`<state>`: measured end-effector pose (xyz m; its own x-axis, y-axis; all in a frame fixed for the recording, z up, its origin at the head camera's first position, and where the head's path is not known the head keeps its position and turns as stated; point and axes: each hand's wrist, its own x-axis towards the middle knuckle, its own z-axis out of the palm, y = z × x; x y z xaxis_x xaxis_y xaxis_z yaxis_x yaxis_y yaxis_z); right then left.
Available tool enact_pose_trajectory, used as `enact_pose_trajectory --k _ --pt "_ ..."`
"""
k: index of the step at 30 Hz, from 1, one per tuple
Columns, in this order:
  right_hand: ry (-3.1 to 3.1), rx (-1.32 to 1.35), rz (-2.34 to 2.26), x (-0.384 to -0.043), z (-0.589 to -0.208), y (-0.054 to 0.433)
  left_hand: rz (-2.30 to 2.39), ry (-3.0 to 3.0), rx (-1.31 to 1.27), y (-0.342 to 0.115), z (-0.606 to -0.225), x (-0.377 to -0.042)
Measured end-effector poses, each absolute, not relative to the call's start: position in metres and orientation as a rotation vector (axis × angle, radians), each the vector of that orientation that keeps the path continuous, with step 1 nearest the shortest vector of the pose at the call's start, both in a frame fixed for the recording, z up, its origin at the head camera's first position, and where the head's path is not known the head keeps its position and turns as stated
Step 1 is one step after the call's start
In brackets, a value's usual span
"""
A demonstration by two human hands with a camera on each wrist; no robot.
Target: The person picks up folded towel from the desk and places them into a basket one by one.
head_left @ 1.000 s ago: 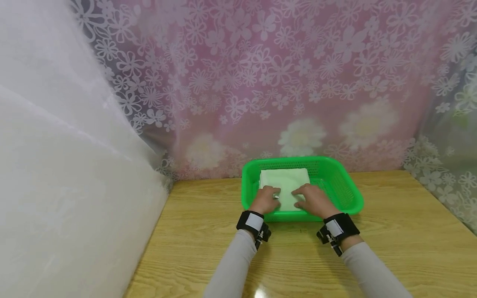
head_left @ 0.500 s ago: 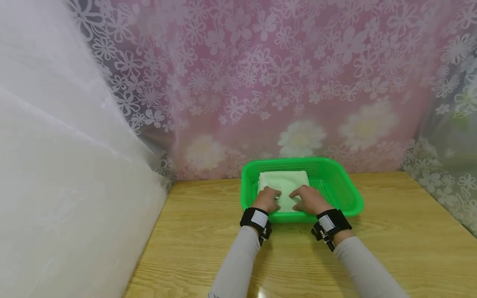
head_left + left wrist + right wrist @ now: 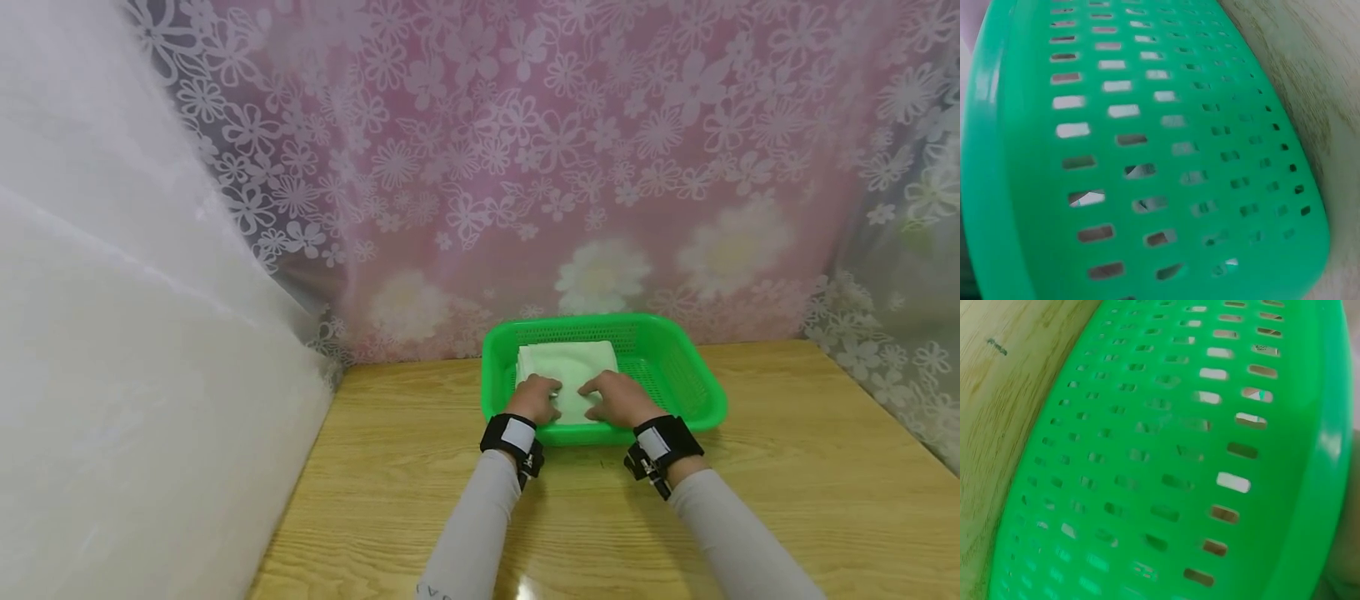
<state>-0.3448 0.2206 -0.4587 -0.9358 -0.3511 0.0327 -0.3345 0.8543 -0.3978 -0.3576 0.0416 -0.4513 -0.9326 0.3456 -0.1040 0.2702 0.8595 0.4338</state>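
In the head view a folded pale green-white cloth [image 3: 567, 362] lies at the left side of a green plastic basket [image 3: 701, 379], its layers showing along the left edge. My left hand [image 3: 534, 398] reaches over the front rim and rests on the cloth's near left part, thumb and forefinger apart; a small bright spot shows between them. Toward the cloth's near right corner, my right hand [image 3: 624, 400] lies with forefinger and thumb spread on it. The other fingers are hidden. Both wrist views are filled by the basket's slotted wall [image 3: 1147, 137], which hides the hands' work.
Under the basket is a wood-grain table [image 3: 405, 467]. A pink floral curtain [image 3: 525, 167] hangs right behind the basket, and a white sheet [image 3: 135, 350] borders the table's left side. A small dark mark [image 3: 996, 346] shows on the wood in the right wrist view.
My right wrist has shifted a little left and inward, and the right fingertips sit slightly farther left on the cloth. My left wrist has edged slightly right. The cloth stays in place in the basket.
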Motion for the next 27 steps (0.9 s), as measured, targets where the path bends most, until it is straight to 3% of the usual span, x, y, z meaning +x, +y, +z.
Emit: enact_pose_trajectory --k 17,21,27 --pt "2.979 -0.728 -0.711 -0.355 -0.460 0.233 0.666 2.858 0.486 0.032 -0.446 -0.366" --pt "2.973 -0.785 -0.696 -0.342 -0.441 0.236 0.677 2.900 0.571 0.017 -0.427 -0.357" --pt "3.047 -0.564 -0.641 -0.311 -0.402 0.240 0.687 2.904 0.549 -0.003 -0.384 -0.332"
